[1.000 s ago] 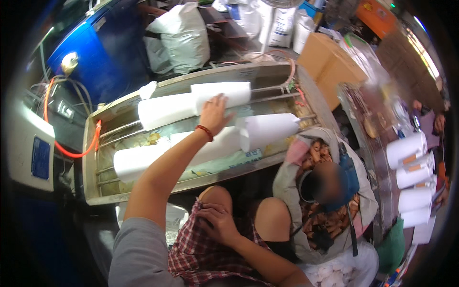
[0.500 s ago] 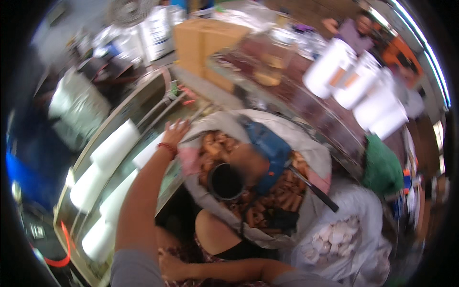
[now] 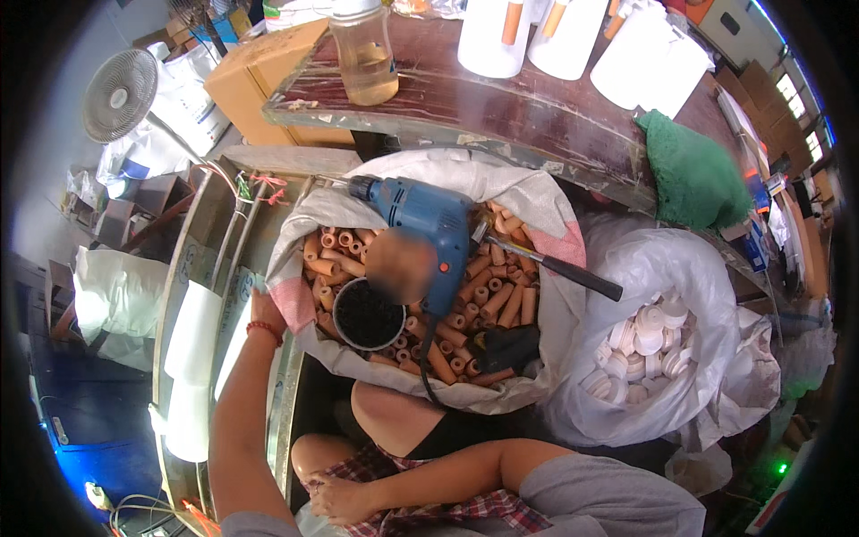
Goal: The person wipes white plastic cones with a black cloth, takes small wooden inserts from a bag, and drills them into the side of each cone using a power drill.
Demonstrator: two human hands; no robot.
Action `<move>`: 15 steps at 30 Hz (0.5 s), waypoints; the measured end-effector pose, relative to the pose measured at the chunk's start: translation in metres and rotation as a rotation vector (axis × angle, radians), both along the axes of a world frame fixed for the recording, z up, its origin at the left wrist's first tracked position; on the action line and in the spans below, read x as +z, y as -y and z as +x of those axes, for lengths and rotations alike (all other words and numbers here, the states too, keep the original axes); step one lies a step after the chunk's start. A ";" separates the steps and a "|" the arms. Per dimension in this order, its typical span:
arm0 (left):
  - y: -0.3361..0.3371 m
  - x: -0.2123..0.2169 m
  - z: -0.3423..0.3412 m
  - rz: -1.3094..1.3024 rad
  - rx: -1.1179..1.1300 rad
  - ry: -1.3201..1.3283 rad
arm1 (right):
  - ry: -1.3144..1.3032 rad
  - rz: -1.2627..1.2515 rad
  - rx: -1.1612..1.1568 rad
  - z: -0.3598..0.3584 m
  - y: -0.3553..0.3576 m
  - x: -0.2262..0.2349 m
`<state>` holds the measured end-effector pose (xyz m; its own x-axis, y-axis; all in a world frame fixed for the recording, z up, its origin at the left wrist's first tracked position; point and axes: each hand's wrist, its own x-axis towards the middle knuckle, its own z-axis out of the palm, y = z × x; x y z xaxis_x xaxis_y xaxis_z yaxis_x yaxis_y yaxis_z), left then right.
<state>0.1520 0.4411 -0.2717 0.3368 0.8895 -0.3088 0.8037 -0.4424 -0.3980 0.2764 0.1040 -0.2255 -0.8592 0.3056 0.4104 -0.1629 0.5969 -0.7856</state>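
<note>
My left hand (image 3: 266,315), with a red bracelet at the wrist, is down at the upper end of a white cylinder (image 3: 234,345) in a wooden trough. Its fingers curl against that cylinder, partly hidden. My right hand (image 3: 338,499) rests in my lap on red plaid cloth (image 3: 514,512), fingers folded in; what they may hold is hidden. In front of me stands an open sack (image 3: 300,224) of short orange-brown tubes (image 3: 488,295). A blue power drill (image 3: 429,224), a hammer (image 3: 559,266) and a dark-filled cup (image 3: 369,313) lie on the tubes.
More white cylinders (image 3: 188,416) lie in the trough (image 3: 165,336). A clear bag (image 3: 573,394) of white round caps is at right. Behind, a worn table (image 3: 438,112) bears a bottle (image 3: 365,58), white containers (image 3: 492,45) and a green cloth (image 3: 693,170). A fan (image 3: 121,94) stands far left.
My left hand has gone from spread fingers over the trough to curled against a cylinder. My view has swung, and the far people have left it. The right hand stays in my lap.
</note>
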 end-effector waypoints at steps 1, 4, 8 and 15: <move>0.010 0.018 0.017 -0.154 0.143 -0.120 | -0.001 -0.026 0.012 0.002 -0.005 0.001; 0.043 0.010 -0.017 -0.463 0.299 -0.302 | -0.019 -0.090 0.083 0.009 -0.009 0.017; 0.071 0.050 -0.035 -0.344 0.355 -0.296 | 0.008 -0.187 0.005 0.060 -0.038 0.070; 0.107 0.202 -0.068 0.025 0.629 0.093 | 0.158 0.252 -0.527 0.197 -0.088 0.114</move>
<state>0.0838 0.3337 -0.0699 -0.2285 0.9325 -0.2796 0.9383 0.1344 -0.3185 0.4734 0.1924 -0.1110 -0.6747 0.6170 0.4051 0.3127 0.7361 -0.6003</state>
